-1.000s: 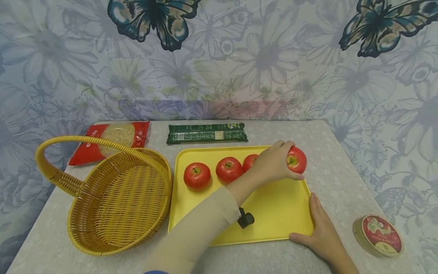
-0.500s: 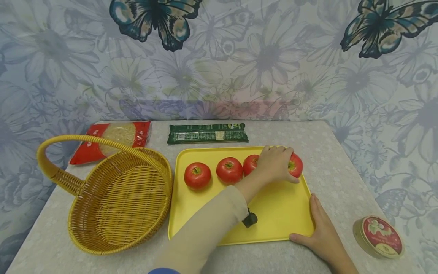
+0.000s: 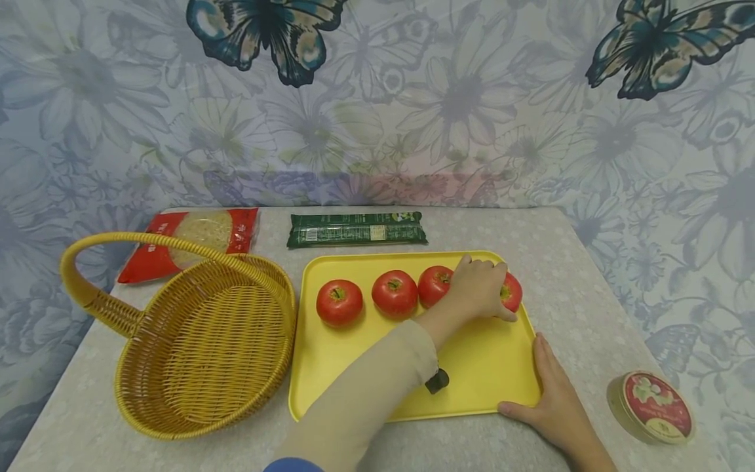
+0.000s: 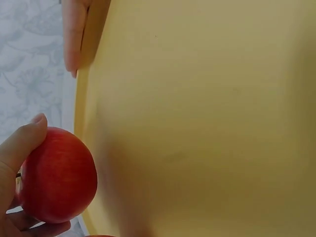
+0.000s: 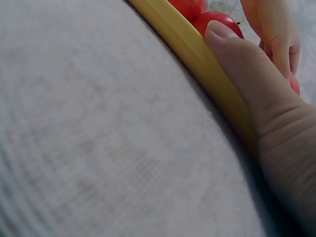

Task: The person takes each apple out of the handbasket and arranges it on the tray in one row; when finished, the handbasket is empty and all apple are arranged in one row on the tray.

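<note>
My left hand (image 3: pixel 476 288) grips a red apple (image 3: pixel 511 292) at the far right corner of a yellow tray (image 3: pixel 413 410). The left wrist view shows this apple (image 4: pixel 59 175) with the thumb on one side and fingers under the other; whether it touches the tray is hard to tell. Three more red apples, a left one (image 3: pixel 339 303), a middle one (image 3: pixel 394 293) and a right one (image 3: pixel 434 285), sit in a row on the tray. At the near right corner, my right hand (image 3: pixel 554 400) rests against the tray, thumb (image 5: pixel 242 64) along the front edge, fingers straight along the side.
A yellow wicker basket (image 3: pixel 132 387) with a tall handle stands left of the tray. Behind lie a red-ended clear bag (image 3: pixel 200 237) and a long green packet (image 3: pixel 356 230). A round red-lidded tin (image 3: pixel 657 405) is at the right.
My left hand has lowered the apple from just beyond the tray's far right edge down to its corner, uncovering more of the third apple. My right hand has stayed put.
</note>
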Available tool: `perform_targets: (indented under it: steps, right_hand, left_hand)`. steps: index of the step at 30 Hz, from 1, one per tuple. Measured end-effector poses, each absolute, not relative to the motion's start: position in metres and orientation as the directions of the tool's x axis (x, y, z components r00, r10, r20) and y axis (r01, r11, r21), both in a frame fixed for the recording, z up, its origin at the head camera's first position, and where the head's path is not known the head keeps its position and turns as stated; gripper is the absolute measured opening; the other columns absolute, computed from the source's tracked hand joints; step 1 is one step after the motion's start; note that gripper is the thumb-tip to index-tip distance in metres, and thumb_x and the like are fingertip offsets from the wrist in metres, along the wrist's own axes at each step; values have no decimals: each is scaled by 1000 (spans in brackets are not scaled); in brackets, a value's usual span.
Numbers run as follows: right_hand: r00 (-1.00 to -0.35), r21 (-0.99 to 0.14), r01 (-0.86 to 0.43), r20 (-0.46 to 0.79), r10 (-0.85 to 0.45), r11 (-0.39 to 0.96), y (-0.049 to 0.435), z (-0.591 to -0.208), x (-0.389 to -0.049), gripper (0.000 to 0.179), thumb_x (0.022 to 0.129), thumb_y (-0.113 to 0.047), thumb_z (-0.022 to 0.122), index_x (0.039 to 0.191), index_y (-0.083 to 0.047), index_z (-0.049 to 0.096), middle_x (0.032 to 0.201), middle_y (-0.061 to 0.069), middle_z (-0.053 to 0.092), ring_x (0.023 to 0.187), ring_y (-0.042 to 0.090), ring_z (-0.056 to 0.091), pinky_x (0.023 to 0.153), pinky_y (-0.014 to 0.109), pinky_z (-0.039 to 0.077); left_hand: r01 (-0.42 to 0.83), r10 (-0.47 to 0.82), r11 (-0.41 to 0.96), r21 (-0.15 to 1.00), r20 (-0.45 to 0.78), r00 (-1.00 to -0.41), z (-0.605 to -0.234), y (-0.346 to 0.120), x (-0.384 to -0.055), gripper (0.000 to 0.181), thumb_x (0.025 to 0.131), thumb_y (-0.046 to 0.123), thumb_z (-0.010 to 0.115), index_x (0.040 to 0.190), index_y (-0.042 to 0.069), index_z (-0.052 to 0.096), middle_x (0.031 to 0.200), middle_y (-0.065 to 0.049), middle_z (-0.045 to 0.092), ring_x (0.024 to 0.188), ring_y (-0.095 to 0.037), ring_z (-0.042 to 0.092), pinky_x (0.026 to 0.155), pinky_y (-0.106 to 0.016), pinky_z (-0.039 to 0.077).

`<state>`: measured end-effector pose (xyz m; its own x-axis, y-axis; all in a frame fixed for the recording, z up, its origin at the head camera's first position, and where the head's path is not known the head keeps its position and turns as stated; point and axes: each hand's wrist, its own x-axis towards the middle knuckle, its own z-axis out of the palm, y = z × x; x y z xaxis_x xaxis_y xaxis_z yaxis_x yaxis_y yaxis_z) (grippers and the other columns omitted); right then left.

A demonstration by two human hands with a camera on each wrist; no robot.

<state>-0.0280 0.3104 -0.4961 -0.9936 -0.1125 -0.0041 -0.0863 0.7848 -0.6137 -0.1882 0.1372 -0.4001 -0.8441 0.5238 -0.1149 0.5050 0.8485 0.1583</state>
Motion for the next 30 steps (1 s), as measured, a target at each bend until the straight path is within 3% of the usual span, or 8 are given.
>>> perform_targets:
  steps: [7,18,30]
  right_hand:
    - [-994,-611,-80,-14,-111,788,310,-497,-29,135,69,-51,86,159,-12,-7,166,21,0,149,50,11,114,71,15]
    - [-993,-616,-103,20,-115,781,310,-496,-27,134,69,-48,87,159,-10,-4,166,22,2,149,51,12,116,69,13]
    - [-992,-613,-124,46,-121,780,311,-498,-26,133,69,-46,88,159,-11,-3,166,22,3,149,50,12,122,58,7]
  left_hand:
    - [501,514,856,129,-113,-850,-405,141,-189,88,71,76,70,141,27,49,131,8,60,119,-13,55,114,-34,30]
    - [453,466,881,134,-82,-881,-412,146,-189,82,73,75,69,135,25,50,125,8,59,111,-11,53,98,-29,34]
    - [429,440,897,111,-114,-891,-409,144,-190,86,78,73,66,144,24,43,137,7,55,118,-15,49,108,-33,30]
